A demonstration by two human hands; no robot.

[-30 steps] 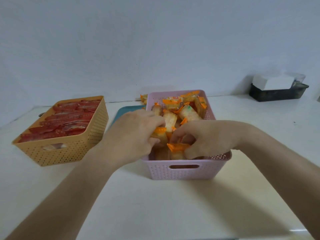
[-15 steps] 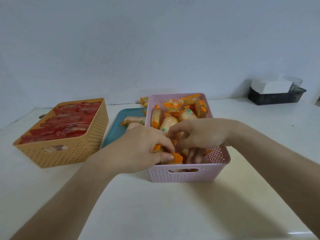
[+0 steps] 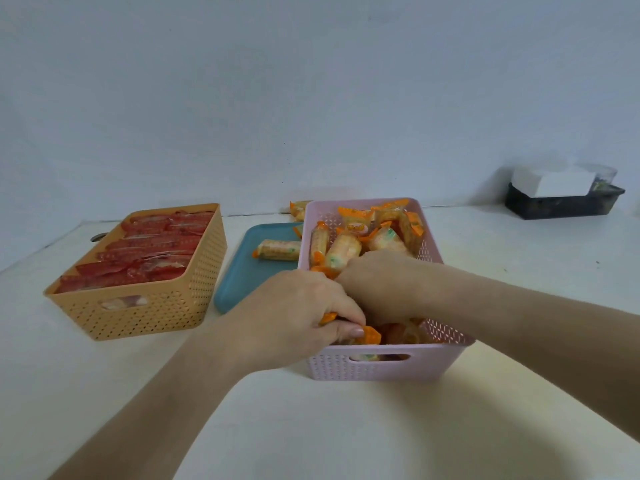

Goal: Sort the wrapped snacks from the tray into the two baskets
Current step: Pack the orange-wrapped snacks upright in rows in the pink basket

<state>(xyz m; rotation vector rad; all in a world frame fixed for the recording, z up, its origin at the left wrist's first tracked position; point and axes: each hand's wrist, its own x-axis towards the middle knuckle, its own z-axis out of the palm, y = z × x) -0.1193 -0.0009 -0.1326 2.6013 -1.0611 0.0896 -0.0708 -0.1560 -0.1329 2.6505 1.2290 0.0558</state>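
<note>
A pink basket point(image 3: 381, 367) in the middle holds several orange-wrapped snacks point(image 3: 343, 251). My left hand point(image 3: 298, 313) is at its near left corner, fingers closed on an orange-wrapped snack point(image 3: 369, 336) just above the rim. My right hand point(image 3: 384, 282) reaches into the basket beside it, fingers curled down among the wrappers and hidden. A teal tray point(image 3: 242, 275) lies behind the left hand with one orange-wrapped snack point(image 3: 278, 250) on it. An orange basket point(image 3: 145, 313) at the left is full of red-wrapped snacks point(image 3: 149, 254).
A black tray with a white box point(image 3: 562, 195) stands at the far right against the wall. Another orange-wrapped snack point(image 3: 298, 207) lies behind the pink basket. The white table point(image 3: 346, 427) stretches toward me in front of the baskets.
Both hands have shifted toward the near end of the pink basket. The left hand now holds its snack at the near rim, and the tray with its snack has come into view.
</note>
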